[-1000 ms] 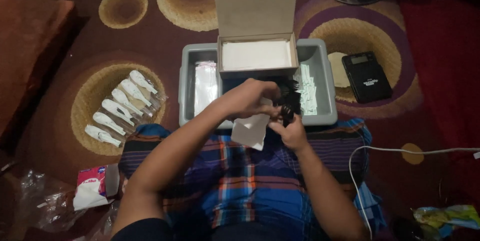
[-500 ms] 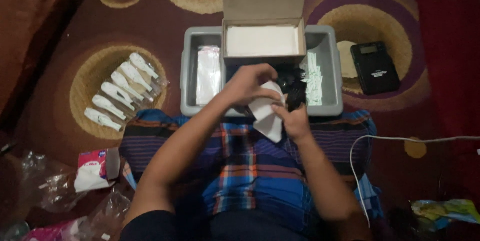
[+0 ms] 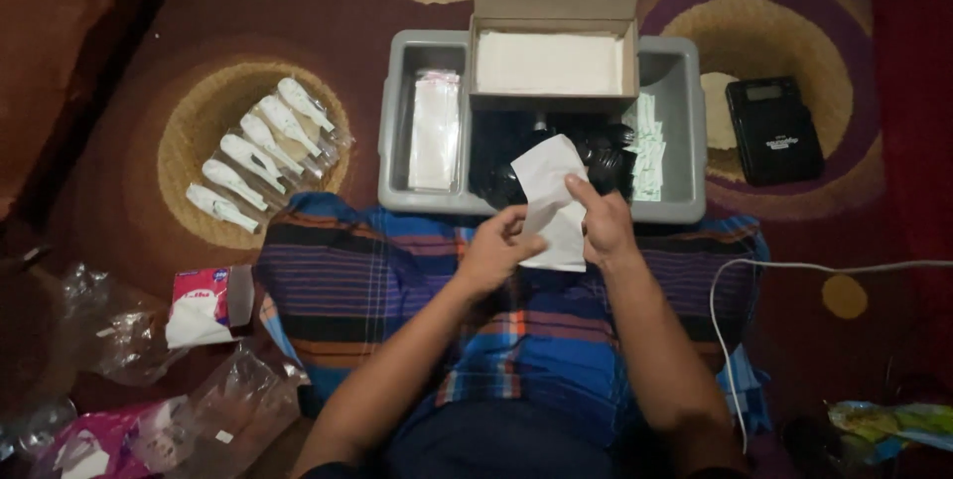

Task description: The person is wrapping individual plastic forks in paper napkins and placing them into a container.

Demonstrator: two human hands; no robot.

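Left to right: six wrapped white spoons (image 3: pixel 260 151) lie finished on the carpet; left hand (image 3: pixel 496 253) pinches the edge of the white paper (image 3: pixel 552 203), right hand (image 3: pixel 602 223) grips it too, above the lap; loose stock remains in the grey tray (image 3: pixel 691 141).

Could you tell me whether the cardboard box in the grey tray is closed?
No, the cardboard box stands open, flap raised, in the grey tray.
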